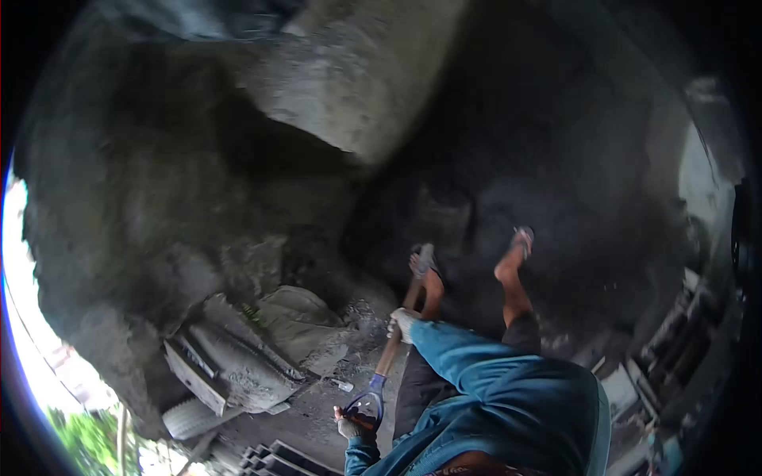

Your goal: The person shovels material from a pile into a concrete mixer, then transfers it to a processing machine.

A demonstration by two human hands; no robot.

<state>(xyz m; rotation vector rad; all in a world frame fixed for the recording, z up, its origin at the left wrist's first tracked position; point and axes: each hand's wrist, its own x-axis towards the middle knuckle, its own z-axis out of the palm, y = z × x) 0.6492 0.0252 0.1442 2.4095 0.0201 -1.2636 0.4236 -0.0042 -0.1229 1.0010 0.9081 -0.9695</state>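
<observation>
A shovel with a wooden shaft (389, 354) and a blue D-shaped handle (376, 390) slants in front of my body. My left hand (357, 425), in a greyish glove with bare fingertips, is closed on the D-handle at the bottom. Farther up, my right hand (406, 323), also gloved, grips the shaft, its teal-sleeved arm crossing my body. The shaft runs on past my left foot (426, 264) in a sandal. Beyond it, a dim squarish shape (442, 218) looks like the blade, but darkness blurs it.
Dark powdery ground surrounds my feet. A big pale mound or sack-like form (349, 87) rises ahead. On the left are a dusty curved metal piece (238, 361), a tyre (194, 418) and a crumpled sack (298, 309). Stacked dark slats (278, 460) lie below; rubble (635, 389) lines the right.
</observation>
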